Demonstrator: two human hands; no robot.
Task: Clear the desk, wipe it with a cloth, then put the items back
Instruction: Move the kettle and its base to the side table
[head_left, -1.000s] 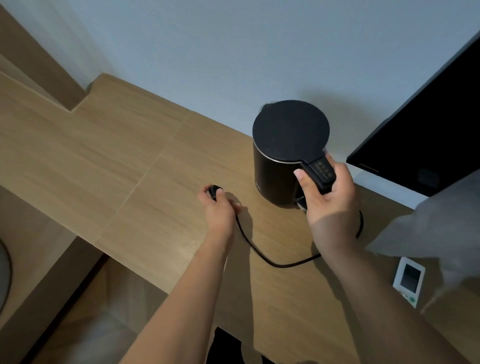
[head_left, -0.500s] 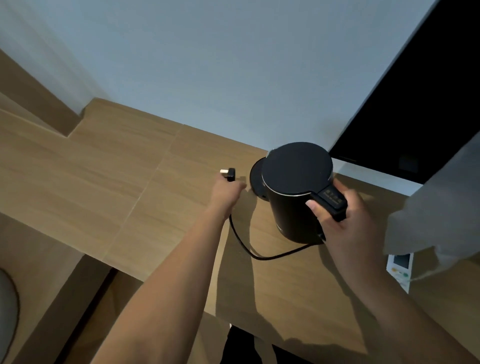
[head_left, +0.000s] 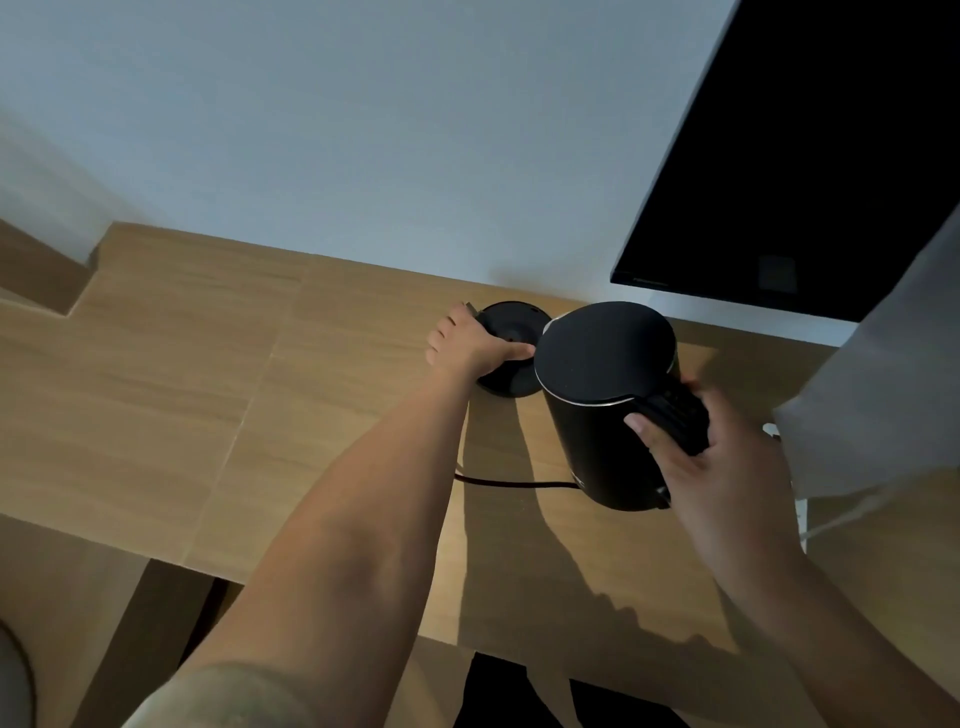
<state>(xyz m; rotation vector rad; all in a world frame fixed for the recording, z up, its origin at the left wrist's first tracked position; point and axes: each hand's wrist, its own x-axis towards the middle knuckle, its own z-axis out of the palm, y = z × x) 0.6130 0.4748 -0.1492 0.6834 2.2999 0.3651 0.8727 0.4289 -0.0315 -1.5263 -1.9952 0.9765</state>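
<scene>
A black electric kettle hangs tilted above the wooden desk, off its stand. My right hand grips its handle from the right. The round black kettle base lies on the desk near the wall, left of the kettle. My left hand grips the base's left rim, thumb on top and fingers curled over the far edge. A small bit of the plug seems to poke out past those fingers. The black power cord runs across the desk under my left forearm and behind the kettle.
A black screen hangs on the wall at the upper right. A grey cloth drapes in from the right edge, over a white remote that is mostly hidden. The desk steps back at the far left.
The kettle has been lifted off its base and drawn right and toward me. My left hand, which held the plug up, has come down onto the base's rim.
</scene>
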